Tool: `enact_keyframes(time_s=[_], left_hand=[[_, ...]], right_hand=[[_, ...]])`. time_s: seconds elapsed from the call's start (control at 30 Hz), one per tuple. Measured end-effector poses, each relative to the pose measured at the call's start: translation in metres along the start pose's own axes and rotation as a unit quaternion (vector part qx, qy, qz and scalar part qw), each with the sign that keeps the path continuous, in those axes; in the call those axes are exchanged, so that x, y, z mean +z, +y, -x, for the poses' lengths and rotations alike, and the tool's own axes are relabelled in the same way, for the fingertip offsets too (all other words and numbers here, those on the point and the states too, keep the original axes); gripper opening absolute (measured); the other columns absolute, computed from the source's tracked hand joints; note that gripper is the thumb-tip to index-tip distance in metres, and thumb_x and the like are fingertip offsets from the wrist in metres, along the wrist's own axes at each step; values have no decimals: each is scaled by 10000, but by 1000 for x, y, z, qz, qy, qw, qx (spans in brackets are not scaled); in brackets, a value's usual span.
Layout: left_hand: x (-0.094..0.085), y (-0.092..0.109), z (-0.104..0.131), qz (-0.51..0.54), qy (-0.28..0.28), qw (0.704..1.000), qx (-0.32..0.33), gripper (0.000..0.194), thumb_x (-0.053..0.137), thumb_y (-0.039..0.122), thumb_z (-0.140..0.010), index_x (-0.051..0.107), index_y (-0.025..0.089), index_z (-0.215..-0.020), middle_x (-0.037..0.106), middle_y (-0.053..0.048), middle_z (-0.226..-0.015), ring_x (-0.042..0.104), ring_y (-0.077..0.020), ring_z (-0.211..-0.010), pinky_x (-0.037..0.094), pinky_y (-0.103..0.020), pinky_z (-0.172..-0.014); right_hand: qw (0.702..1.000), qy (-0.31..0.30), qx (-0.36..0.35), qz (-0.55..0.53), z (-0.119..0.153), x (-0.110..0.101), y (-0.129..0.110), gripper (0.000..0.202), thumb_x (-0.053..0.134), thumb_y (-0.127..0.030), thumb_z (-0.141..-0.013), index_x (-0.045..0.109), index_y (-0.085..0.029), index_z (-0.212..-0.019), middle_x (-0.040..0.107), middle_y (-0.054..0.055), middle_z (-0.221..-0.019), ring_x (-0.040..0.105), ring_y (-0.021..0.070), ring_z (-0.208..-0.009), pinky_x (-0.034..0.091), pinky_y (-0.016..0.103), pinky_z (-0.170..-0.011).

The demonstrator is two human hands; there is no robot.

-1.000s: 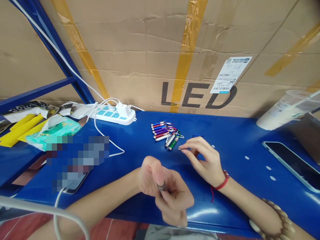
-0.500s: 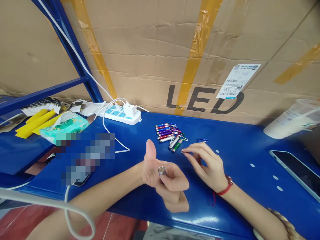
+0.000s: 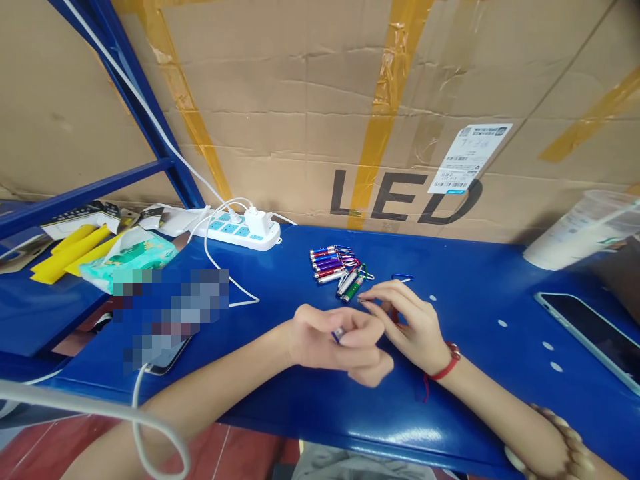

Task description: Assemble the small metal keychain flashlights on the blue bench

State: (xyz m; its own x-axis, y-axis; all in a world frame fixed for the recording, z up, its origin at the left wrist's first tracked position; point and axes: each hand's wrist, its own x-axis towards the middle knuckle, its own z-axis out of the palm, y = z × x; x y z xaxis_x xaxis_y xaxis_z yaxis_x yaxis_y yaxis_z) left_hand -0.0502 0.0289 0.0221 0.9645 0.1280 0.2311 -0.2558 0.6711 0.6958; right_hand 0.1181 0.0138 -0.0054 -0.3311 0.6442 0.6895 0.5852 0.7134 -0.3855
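My left hand point(image 3: 340, 337) is closed round a mini flashlight point(image 3: 339, 334); only a short blue and silver part shows between the fingers. Beside it, my right hand point(image 3: 407, 323) pinches a tiny metal piece point(image 3: 361, 300) between thumb and forefinger, too small to name. Just past the right fingertips lies a green keychain flashlight point(image 3: 353, 289) with a silver one point(image 3: 346, 285) against it. Behind these, several more keychain flashlights point(image 3: 327, 264) in blue, purple and red lie in a row with their carabiner clips. A loose blue carabiner point(image 3: 403, 277) rests beyond my right hand.
A large cardboard box point(image 3: 280, 133) stands along the back. A white power strip point(image 3: 240, 230) with cables is at back left, near a tissue pack point(image 3: 127, 257) and yellow rolls point(image 3: 75, 253). To the right are a phone point(image 3: 590, 333) and a plastic cup point(image 3: 570, 233).
My left hand has turned over and its raised thumb has folded down over the flashlight. My right hand has barely moved and keeps its pinch. The view has shifted slightly.
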Motion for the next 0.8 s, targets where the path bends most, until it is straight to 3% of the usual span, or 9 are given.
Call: enact_keyframes(time_s=[0.13, 0.27, 0.33, 0.43, 0.57, 0.8], left_hand=[[-5, 0, -7, -49, 187, 979, 57, 234, 609, 326, -733, 491, 156, -623, 190, 64, -414, 239, -104, -465, 195, -243, -503], [-13, 1, -12, -177, 375, 901, 131, 187, 530, 260, -796, 523, 133, -659, 265, 52, -483, 258, -95, -499, 234, -237, -537], [-15, 3, -13, -208, 424, 866, 163, 240, 472, 275, -817, 491, 137, -622, 337, 31, -546, 283, -94, -521, 257, -239, -556], [-16, 1, -14, -226, 434, 853, 180, 311, 368, 300, -848, 419, 155, -579, 387, 11, -600, 332, -108, -560, 290, -249, -592], [-21, -5, -14, -306, 428, 838, 146, 294, 381, 288, -844, 432, 158, -584, 403, 6, -605, 366, -125, -615, 306, -250, -632], [-34, -11, -13, -408, 446, 787, 127, 329, 390, 449, -856, 464, 166, -707, 440, -4, -722, 406, -149, -729, 323, -256, -712]], right_hand=[[999, 18, 5, 27, 0, -1, -1, 109, 502, -143, -857, 581, -182, -922, 608, 34, -871, 567, 79, -632, 443, 175, -518], [993, 85, 65, 44, -1, -1, -3, 121, 571, -164, -824, 606, -195, -936, 624, 17, -868, 500, 45, -491, 418, 180, -459], [992, 103, 71, 32, -1, -2, -4, 146, 593, -166, -810, 614, -204, -949, 634, 10, -849, 494, 44, -481, 419, 178, -451], [994, 101, 34, 20, 0, -3, -3, 174, 616, -155, -794, 617, -218, -956, 651, -7, -814, 536, 58, -534, 451, 174, -503], [995, 93, -14, 18, 1, -4, 0, 209, 626, -112, -779, 612, -222, -956, 673, -9, -848, 595, 81, -651, 479, 177, -580], [989, 149, 17, 5, -3, -6, -2, 161, 634, -98, -763, 626, -207, -880, 665, 1, -821, 520, 62, -524, 457, 180, -482]])
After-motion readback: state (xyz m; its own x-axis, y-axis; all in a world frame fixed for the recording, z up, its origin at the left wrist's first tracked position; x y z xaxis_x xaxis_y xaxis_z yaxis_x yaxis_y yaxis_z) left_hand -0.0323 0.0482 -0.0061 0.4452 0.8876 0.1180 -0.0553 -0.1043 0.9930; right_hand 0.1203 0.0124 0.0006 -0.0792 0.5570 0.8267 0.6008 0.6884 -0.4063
